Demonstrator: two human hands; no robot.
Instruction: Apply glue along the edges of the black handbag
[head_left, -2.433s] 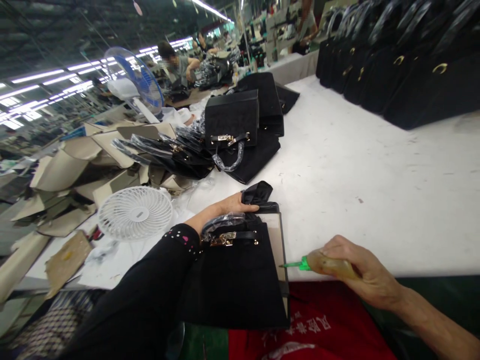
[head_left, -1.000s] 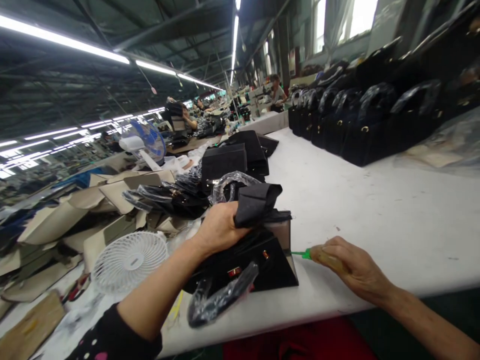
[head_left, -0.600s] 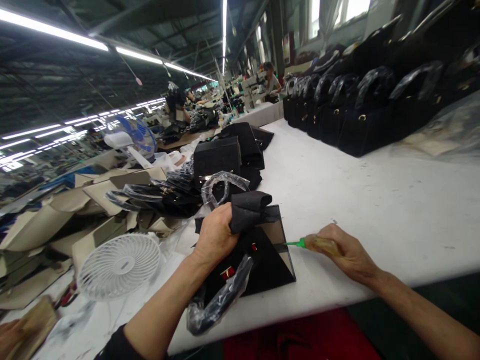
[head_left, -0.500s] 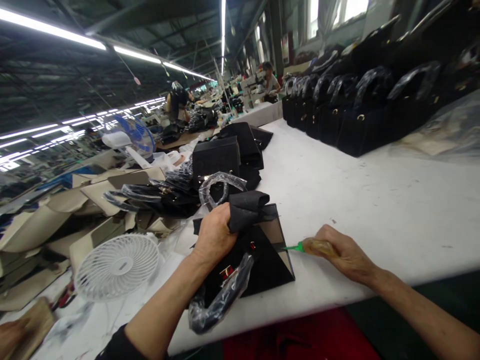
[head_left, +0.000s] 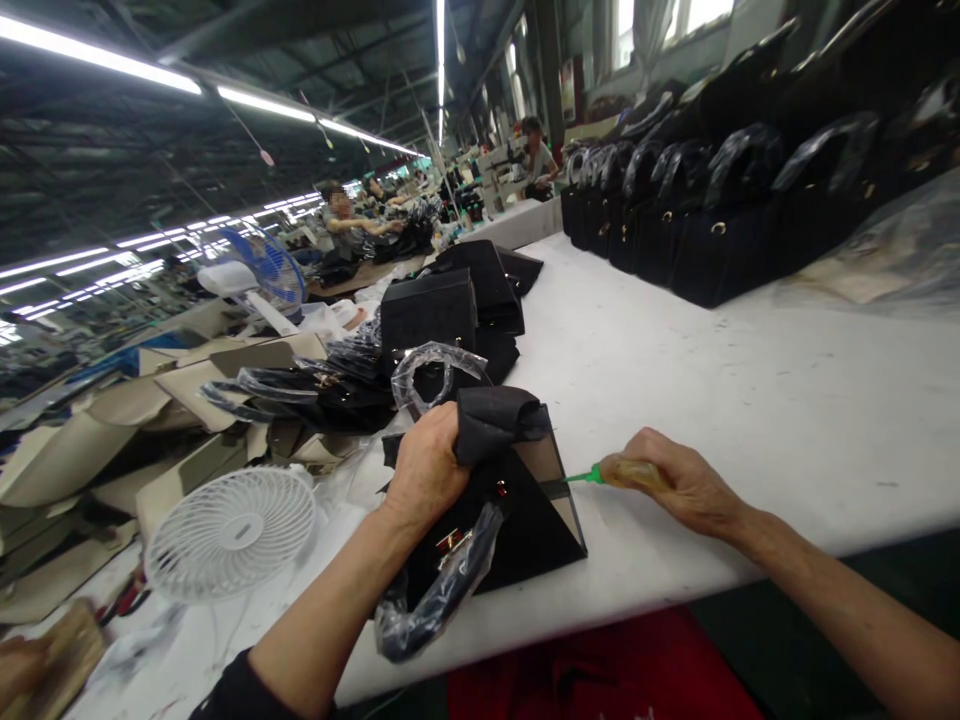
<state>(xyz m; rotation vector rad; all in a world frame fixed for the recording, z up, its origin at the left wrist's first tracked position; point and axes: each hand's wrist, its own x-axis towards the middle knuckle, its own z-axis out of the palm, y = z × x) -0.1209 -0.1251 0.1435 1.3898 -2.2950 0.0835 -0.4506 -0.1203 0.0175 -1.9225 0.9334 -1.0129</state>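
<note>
The black handbag point(head_left: 525, 525) lies tilted on the near edge of the white counter point(head_left: 675, 390), its plastic-wrapped handle point(head_left: 450, 590) directed toward the wearer. In the frame 2.4 s earlier, it overhung the counter edge with the handle on the far side. The beige panel point(head_left: 541, 458) is exposed along its right end.

Left hand point(head_left: 429, 465): grip clamped on the folded black fabric point(head_left: 495, 420) at the top of the handbag. Right hand point(head_left: 686, 480): grip closed around the amber squeeze bottle point(head_left: 628, 470). The green nozzle point(head_left: 585, 476) points left, its tip at the edge of the beige panel; contact cannot be confirmed. Against 0.5 s earlier, both hands retain their hold.

Beyond the handbag, further black bags point(head_left: 427, 310) are stacked. To the left stands the white fan point(head_left: 232, 535), with beige pieces point(head_left: 112, 430) heaped behind it. At the lower left, a co-worker's hand point(head_left: 19, 668) is at the brown board point(head_left: 71, 655); this hand was not visible 1.0 s earlier. At the right, a row of bags point(head_left: 720, 250) stands upright.
</note>
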